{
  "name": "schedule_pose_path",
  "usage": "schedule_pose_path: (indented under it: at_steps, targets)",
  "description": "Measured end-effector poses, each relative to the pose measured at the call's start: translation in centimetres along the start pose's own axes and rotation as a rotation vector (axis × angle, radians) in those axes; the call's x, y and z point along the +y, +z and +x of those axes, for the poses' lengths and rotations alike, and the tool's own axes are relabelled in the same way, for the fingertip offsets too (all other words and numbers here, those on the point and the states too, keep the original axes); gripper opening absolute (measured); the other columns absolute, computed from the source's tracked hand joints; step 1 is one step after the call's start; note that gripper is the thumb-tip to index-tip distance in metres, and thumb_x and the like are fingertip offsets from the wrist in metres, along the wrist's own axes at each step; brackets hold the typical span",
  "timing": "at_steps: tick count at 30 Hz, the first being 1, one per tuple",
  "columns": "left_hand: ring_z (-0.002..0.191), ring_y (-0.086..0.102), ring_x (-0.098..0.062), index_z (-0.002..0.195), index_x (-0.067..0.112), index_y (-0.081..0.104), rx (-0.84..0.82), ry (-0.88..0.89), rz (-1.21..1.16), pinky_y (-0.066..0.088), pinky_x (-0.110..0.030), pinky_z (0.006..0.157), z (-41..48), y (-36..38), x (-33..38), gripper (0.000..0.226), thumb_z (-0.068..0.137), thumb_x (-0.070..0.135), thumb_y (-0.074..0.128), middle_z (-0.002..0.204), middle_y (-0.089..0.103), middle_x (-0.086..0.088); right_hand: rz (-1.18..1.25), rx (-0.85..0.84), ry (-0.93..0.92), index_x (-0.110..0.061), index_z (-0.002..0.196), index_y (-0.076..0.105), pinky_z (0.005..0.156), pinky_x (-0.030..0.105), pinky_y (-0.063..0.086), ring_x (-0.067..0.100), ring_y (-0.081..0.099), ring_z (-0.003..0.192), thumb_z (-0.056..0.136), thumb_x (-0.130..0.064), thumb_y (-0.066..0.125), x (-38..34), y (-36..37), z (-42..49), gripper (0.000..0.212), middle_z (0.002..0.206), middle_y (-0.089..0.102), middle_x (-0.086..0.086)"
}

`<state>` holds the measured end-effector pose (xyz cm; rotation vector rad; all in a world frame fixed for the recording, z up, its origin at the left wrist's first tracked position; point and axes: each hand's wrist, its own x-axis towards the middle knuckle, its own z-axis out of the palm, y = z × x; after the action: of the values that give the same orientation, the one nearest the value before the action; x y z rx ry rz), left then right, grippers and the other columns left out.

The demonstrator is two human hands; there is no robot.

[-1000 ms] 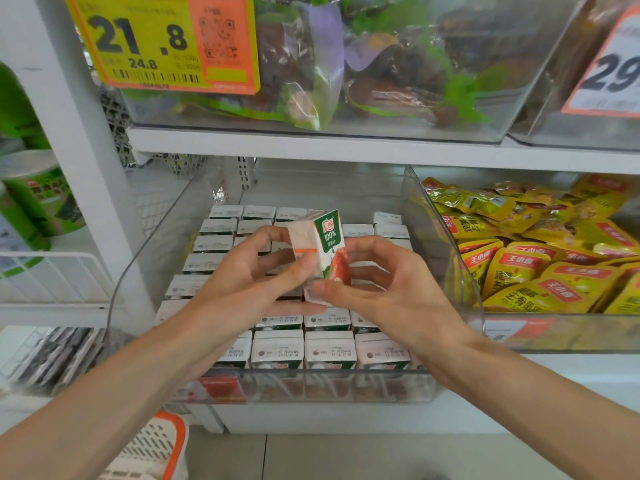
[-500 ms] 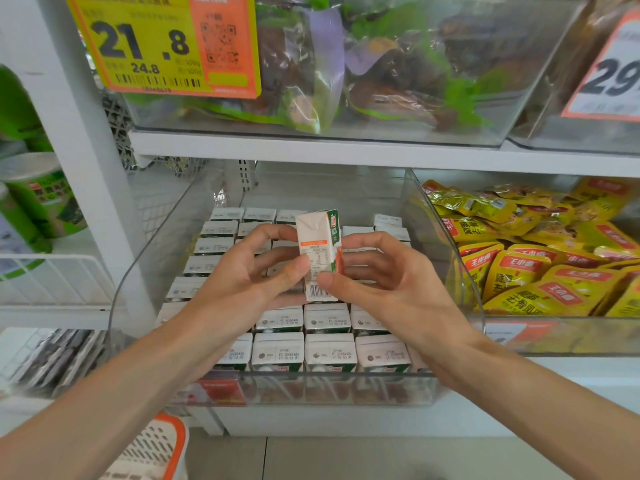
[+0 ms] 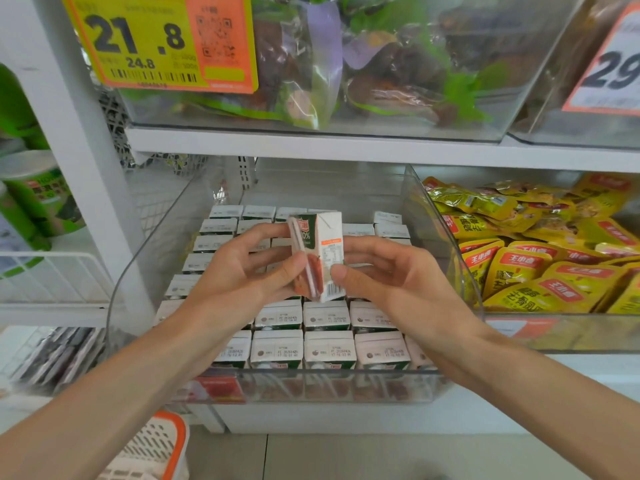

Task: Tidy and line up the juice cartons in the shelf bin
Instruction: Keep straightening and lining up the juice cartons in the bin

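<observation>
L hand (image 3: pixel 239 271) and R hand (image 3: pixel 391 282) both gripped one juice carton (image 3: pixel 320 258), with thumbs on its near side and fingers curled behind it. The carton was upright, a bit tilted, and held over the middle of the clear bin (image 3: pixel 143 251). The other cartons (image 3: pixel 329 348) stood in rows inside the bin, tops up. Yellow snack packs (image 3: pixel 536 271) lay just right of the bin. A price tag (image 3: pixel 159 43) hung above the bin, approx. at its left side.

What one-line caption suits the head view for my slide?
Left hand and right hand hold a small white juice carton above rows of cartons in the clear plastic bin.
</observation>
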<state>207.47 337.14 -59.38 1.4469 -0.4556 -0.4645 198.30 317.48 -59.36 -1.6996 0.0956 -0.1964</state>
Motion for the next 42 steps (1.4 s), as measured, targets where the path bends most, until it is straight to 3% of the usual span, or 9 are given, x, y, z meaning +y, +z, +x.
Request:
schedule_pose_path:
  at_steps: [3, 8, 11, 21, 27, 33, 38, 42]
  targets:
    - [0.103, 0.077, -0.010, 0.121, 0.034, 0.066, 0.039, 0.064, 0.151, 0.060, -0.032, 0.089, -0.1, 0.2, 0.0, 0.052, 0.072, 0.029, 0.085, 0.112, 0.080, 0.011, -0.042, -0.025, -0.040, -0.020, 0.119, 0.075, 0.097, 0.025, 0.059, 0.010, 0.077, 0.105, 0.086, -0.020, 0.087, 0.1, 0.1, 0.0, 0.035, 0.110, 0.081, -0.007]
    - [0.103, 0.072, 0.003, 0.103, 0.033, 0.072, 0.055, 0.228, 0.350, 0.054, -0.007, 0.081, -0.2, 0.4, 0.3, 0.050, 0.062, 0.019, 0.095, 0.104, 0.078, 0.021, -0.276, 0.035, -0.177, -0.023, 0.121, 0.078, 0.102, 0.035, 0.058, 0.010, 0.073, 0.113, 0.083, -0.020, 0.090, 0.3, -0.3, 0.2, 0.040, 0.118, 0.078, -0.012]
    - [0.103, 0.072, 0.003, 0.095, 0.030, 0.071, 0.065, 0.279, 0.397, 0.055, -0.008, 0.079, -0.2, 0.3, 0.3, 0.048, 0.059, 0.012, 0.098, 0.100, 0.079, 0.017, -0.315, 0.013, -0.221, -0.021, 0.124, 0.078, 0.104, 0.036, 0.057, 0.009, 0.072, 0.117, 0.084, -0.014, 0.089, 0.4, -0.6, 0.2, 0.042, 0.120, 0.078, -0.012]
    - [0.102, 0.072, 0.000, 0.096, 0.023, 0.068, 0.061, 0.302, 0.440, 0.057, -0.011, 0.078, -0.2, 0.4, 0.3, 0.049, 0.059, 0.012, 0.099, 0.100, 0.078, 0.015, -0.301, 0.023, -0.292, -0.011, 0.121, 0.074, 0.102, 0.037, 0.058, 0.011, 0.074, 0.113, 0.082, -0.006, 0.089, 0.5, -0.7, 0.1, 0.043, 0.118, 0.079, -0.004]
    - [0.106, 0.073, -0.005, 0.095, 0.024, 0.066, 0.067, 0.323, 0.448, 0.060, -0.020, 0.084, -0.2, 0.7, 0.5, 0.050, 0.056, 0.036, 0.094, 0.102, 0.078, 0.012, -0.322, 0.039, -0.336, -0.013, 0.119, 0.076, 0.102, 0.036, 0.058, 0.010, 0.073, 0.114, 0.082, -0.009, 0.090, 0.5, -0.7, 0.0, 0.040, 0.116, 0.079, -0.008]
    - [0.106, 0.072, -0.003, 0.103, 0.027, 0.068, 0.051, 0.309, 0.456, 0.060, -0.019, 0.086, -0.2, 0.6, 0.3, 0.049, 0.063, 0.022, 0.097, 0.105, 0.078, 0.015, -0.231, 0.030, -0.242, -0.014, 0.124, 0.074, 0.099, 0.039, 0.060, 0.013, 0.075, 0.111, 0.084, -0.007, 0.088, 0.5, -0.7, 0.0, 0.042, 0.118, 0.079, -0.006]
    - [0.106, 0.073, -0.003, 0.128, 0.035, 0.062, 0.060, 0.306, 0.396, 0.057, -0.017, 0.089, -0.4, 0.6, 0.6, 0.059, 0.074, 0.036, 0.088, 0.109, 0.078, 0.015, -0.060, 0.068, -0.079, -0.022, 0.129, 0.070, 0.092, 0.035, 0.062, 0.019, 0.079, 0.101, 0.089, -0.016, 0.082, 0.1, -0.5, -0.1, 0.042, 0.110, 0.081, -0.001]
    - [0.099, 0.076, -0.008, 0.135, 0.034, 0.062, 0.016, 0.284, 0.321, 0.057, -0.013, 0.080, -0.5, 0.7, 0.6, 0.036, 0.099, 0.030, 0.064, 0.104, 0.081, 0.007, 0.161, 0.095, 0.144, -0.035, 0.131, 0.064, 0.095, 0.044, 0.063, 0.035, 0.078, 0.099, 0.096, -0.030, 0.076, -0.6, -0.5, 0.0, 0.037, 0.103, 0.082, 0.011]
